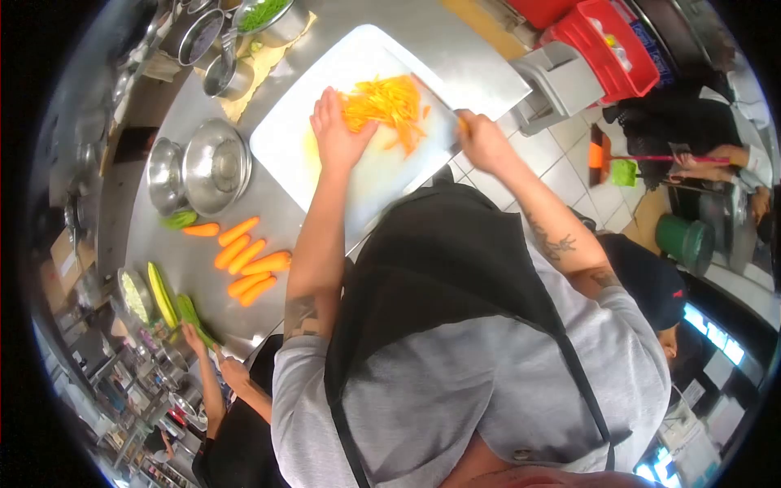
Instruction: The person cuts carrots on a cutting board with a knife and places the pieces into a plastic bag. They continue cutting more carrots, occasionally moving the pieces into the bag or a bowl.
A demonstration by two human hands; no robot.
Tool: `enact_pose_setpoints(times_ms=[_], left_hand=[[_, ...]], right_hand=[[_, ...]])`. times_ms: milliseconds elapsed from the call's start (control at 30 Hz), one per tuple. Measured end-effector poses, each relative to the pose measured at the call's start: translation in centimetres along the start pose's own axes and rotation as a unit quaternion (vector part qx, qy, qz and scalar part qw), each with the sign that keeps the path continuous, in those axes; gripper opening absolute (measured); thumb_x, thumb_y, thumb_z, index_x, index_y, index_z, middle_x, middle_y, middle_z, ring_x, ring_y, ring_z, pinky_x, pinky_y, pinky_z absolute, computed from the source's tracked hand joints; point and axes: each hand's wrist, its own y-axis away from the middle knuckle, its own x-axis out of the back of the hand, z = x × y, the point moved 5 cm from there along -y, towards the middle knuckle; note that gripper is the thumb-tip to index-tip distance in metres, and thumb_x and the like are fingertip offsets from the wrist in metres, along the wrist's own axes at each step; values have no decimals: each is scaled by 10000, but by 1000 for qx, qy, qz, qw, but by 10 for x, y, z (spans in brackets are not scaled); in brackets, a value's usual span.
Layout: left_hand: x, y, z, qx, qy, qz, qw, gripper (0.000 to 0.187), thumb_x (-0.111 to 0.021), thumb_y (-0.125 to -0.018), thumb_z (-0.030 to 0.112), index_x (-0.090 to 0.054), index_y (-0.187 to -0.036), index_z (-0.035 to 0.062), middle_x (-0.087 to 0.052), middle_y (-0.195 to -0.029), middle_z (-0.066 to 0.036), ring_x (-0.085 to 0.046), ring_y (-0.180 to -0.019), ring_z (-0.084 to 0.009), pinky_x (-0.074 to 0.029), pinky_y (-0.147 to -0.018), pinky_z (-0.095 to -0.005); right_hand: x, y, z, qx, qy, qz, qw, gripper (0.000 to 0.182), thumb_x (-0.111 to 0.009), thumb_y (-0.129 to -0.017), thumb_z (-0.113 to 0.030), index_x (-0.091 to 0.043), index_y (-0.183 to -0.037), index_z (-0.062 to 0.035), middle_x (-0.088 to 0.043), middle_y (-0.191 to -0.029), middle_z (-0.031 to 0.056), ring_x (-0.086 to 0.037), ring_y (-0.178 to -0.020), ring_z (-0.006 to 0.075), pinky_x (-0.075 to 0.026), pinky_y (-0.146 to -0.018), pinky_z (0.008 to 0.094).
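Observation:
A white cutting board (281, 138) lies on the steel table with a heap of orange carrot strips (390, 102) on it. My left hand (338, 134) rests at the left side of the heap, fingers stretched out and thumb apart, touching the strips. My right hand (484, 142) is wrapped round the handle of a knife (433, 91) at the board's right edge. The knife's blade reaches along the right side of the heap, its tip toward the far side. Several whole peeled carrots (244, 252) lie to the left of the board.
Steel bowls (215, 163) and pots (228, 77) stand on the left. Near a cucumber (161, 293), a co-worker's hands (236, 374) work on a green vegetable (194, 319). At right are a grey bin (561, 85), a red crate (602, 49) and a person with a broom (599, 154).

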Motion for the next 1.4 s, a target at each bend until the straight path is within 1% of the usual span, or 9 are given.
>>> enact_pose_setpoints(times_ms=[167,300,367,433,567,833,1100,1300,1400], left_hand=[[28,52,19,29,-16,41,999,1183,-851,-795,511,-209,-1656,15,-304,-1686,-231,-214,-1568,-475,-129,-1251,-667],[18,79,34,-32,-47,47,997,1121,-823,-846,469,-209,-1652,-10,-255,-1690,-278,-190,-1568,-500,-137,-1258,-644],[14,71,26,-36,-42,56,997,1078,-804,-878,437,-214,-1642,-44,-214,-1688,-314,-222,-1556,-497,-140,-1282,-579],[10,64,14,39,122,81,988,960,-761,-966,384,-234,-1615,-89,-227,-1675,-322,-267,-1539,-466,-190,-1286,-544],[13,67,8,17,78,75,994,853,-644,-1055,412,-238,-1618,-84,-277,-1651,-334,-322,-1516,-474,-270,-1263,-540],[-22,55,8,-209,180,49,960,775,-609,-1066,436,-342,-1574,-86,-394,-1579,-331,-422,-1442,-480,-330,-1220,-528],[-56,84,52,-326,209,-36,921,707,-621,-1059,419,-407,-1528,-65,-451,-1515,-303,-466,-1391,-434,-363,-1186,-493],[-52,98,69,-390,194,-48,899,657,-631,-1053,407,-457,-1493,-49,-494,-1467,-281,-498,-1352,-399,-387,-1160,-467],[-52,105,86,-417,188,-47,888,632,-635,-1051,400,-481,-1476,-41,-516,-1444,-271,-515,-1333,-382,-399,-1147,-454]], right_hand=[[-25,-5,-26,90,-10,-39,995,300,-594,-990,-167,-650,-1267,-67,-681,-1005,304,-674,-993,476,-557,-891,540],[-24,-42,-37,105,-24,-28,994,300,-646,-950,-206,-700,-1217,-81,-691,-1095,266,-667,-1052,444,-548,-919,483],[-32,-67,-42,278,31,27,960,292,-622,-954,-290,-721,-1161,-108,-704,-1048,215,-677,-1013,421,-552,-892,472],[-42,-93,-39,136,-47,-38,989,409,-604,-989,-478,-754,-1060,-104,-726,-1038,159,-684,-1012,408,-559,-860,491],[-29,-70,-57,184,92,66,976,250,-671,-838,-228,-722,-1017,-61,-661,-1121,188,-617,-1150,331,-499,-979,513],[1,87,11,0,11,215,977,249,-613,-881,-163,-647,-1091,-34,-564,-1199,186,-537,-1198,371,-464,-1039,470],[-54,197,18,-22,17,262,965,307,-692,-838,-191,-633,-1106,-56,-564,-1178,171,-558,-1146,369,-500,-973,463],[-53,245,24,-108,-17,253,961,232,-602,-931,-231,-662,-1074,-58,-634,-1150,183,-628,-1128,387,-523,-940,509],[-41,271,32,-149,-15,241,959,221,-582,-1024,-300,-616,-1048,-83,-666,-984,167,-662,-954,387,-544,-809,515]])
